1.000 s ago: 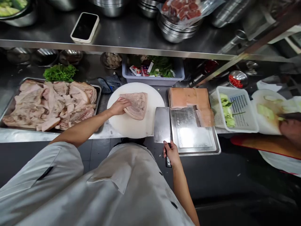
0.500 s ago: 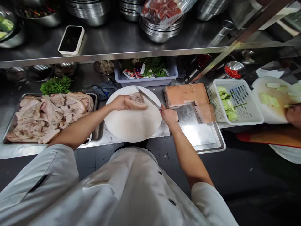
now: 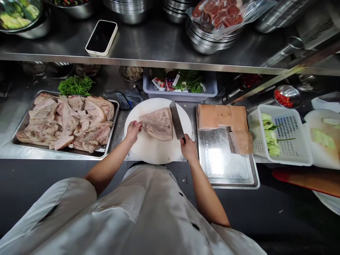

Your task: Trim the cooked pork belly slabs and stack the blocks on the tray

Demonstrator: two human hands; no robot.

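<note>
A slab of cooked pork (image 3: pixel 157 124) lies flat on the round white cutting board (image 3: pixel 148 150), its pale meat side up. At its left corner my left hand (image 3: pixel 133 130) is closed, the fingertips pinching the edge. My right hand (image 3: pixel 189 148) wraps round the dark handle of a cleaver (image 3: pixel 177 120). The blade stretches away from me along the slab's right edge, over the board; whether it touches the meat I cannot tell.
To the left stands a metal tray of pork pieces (image 3: pixel 63 122) with leafy greens (image 3: pixel 75 86) behind. On the right, a metal tray (image 3: pixel 227 181) holds square skin-on pork pieces (image 3: pixel 209 115), beside a white basket (image 3: pixel 292 140). A steel shelf (image 3: pixel 148 46) overhangs the back.
The pork slab has gone from raised and tilted to lying flat. My left hand has drawn back to its left corner. The cleaver has shifted to the slab's right side.
</note>
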